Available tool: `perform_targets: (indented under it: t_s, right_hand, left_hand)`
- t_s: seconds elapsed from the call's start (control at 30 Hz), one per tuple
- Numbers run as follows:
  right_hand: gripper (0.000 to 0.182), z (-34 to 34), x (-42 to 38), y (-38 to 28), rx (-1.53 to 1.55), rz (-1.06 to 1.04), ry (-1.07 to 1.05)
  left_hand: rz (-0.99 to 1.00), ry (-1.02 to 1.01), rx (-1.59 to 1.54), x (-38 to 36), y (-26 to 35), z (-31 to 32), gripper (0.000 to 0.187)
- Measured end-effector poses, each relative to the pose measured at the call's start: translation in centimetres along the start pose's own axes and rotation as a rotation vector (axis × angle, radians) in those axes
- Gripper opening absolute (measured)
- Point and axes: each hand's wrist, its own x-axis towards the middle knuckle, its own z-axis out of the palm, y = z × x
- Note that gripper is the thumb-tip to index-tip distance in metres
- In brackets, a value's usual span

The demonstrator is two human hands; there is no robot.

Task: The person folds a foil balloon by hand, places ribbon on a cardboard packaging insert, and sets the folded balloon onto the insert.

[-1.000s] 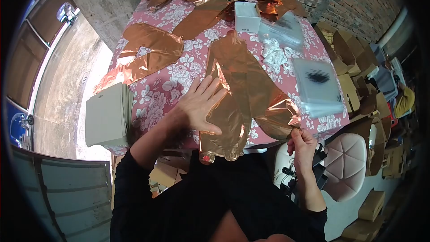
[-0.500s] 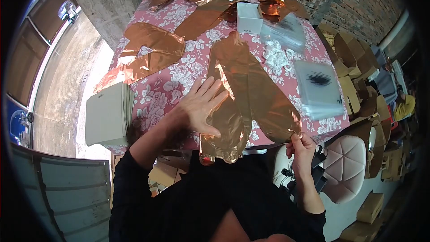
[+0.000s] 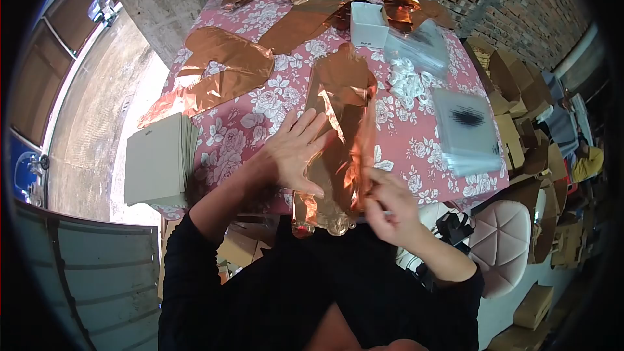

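Note:
A copper-coloured foil balloon (image 3: 338,123) lies flat and folded lengthwise on the table in front of me, its lower end reaching the near edge. My left hand (image 3: 294,156) rests on its left side, palm down with fingers stretched out. On the other side, my right hand (image 3: 393,207) is a little blurred, with its fingers curled at the crumpled right edge of the foil. The foil between those fingers is partly hidden. More flat copper foil balloons (image 3: 240,58) lie on the left and far parts of the table.
The table has a pink flowered cloth (image 3: 406,130). Grey cards (image 3: 156,159) are stacked at left. At right lie clear plastic bags (image 3: 467,120), white ribbon (image 3: 406,81) and a white box (image 3: 369,26). A white chair (image 3: 499,244) and cardboard boxes (image 3: 520,84) stand beyond the right edge.
My right hand has moved left, bringing the balloon's right-hand part over onto the middle part. The left hand has stayed flat on the foil. The view has shifted slightly.

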Motion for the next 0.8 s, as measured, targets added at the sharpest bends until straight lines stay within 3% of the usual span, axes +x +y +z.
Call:
perform_targets:
  t_s: [0.1,0.17,0.23,0.3,0.33,0.4,0.43,0.5,0.57,0.67,0.8]
  right_hand:
    - [0.010,3.3,0.9,0.3,-0.083,-0.127,-0.102]
    - [0.012,4.5,0.9,0.9,-0.120,-0.160,-0.138]
    - [0.014,5.1,0.8,1.3,-0.190,-0.165,-0.224]
    - [0.014,4.5,1.2,1.3,-0.127,-0.159,-0.272]
    - [0.015,4.0,1.5,1.5,-0.067,-0.152,-0.317]
    - [0.016,2.1,2.0,3.3,0.040,-0.144,-0.294]
    - [0.018,1.1,2.3,4.4,0.150,-0.137,-0.267]
    - [0.025,-0.2,2.7,7.0,-0.130,-0.038,-0.079]
    - [0.040,-0.9,3.4,10.1,-0.469,0.029,-0.092]
    - [0.055,-1.3,5.9,11.5,-0.665,0.069,-0.216]
    - [0.071,-0.1,8.6,13.7,-0.661,-0.017,-0.367]
  left_hand:
    - [-0.066,-0.167,0.154,0.0,0.5,-1.0,0.116]
    - [-0.037,-0.009,-0.092,-0.7,0.5,-1.5,0.113]
    - [0.048,0.077,-0.030,-0.8,-0.3,0.3,0.112]
    - [0.026,0.391,-0.460,-1.3,-0.2,0.6,0.108]
    - [0.025,0.394,-0.463,-1.1,-0.3,0.7,0.108]
    - [0.089,0.178,0.036,-0.5,-0.7,0.6,0.109]
    - [0.086,0.180,0.033,-0.4,-0.5,0.5,0.109]
    - [0.067,0.145,0.040,-0.2,0.0,-0.4,0.107]
    - [0.057,0.144,0.048,-0.3,0.0,-0.4,0.108]
    - [0.059,0.157,0.012,-0.4,-0.2,-0.2,0.110]
    - [0.034,0.125,-0.019,-0.5,0.2,-0.7,0.115]
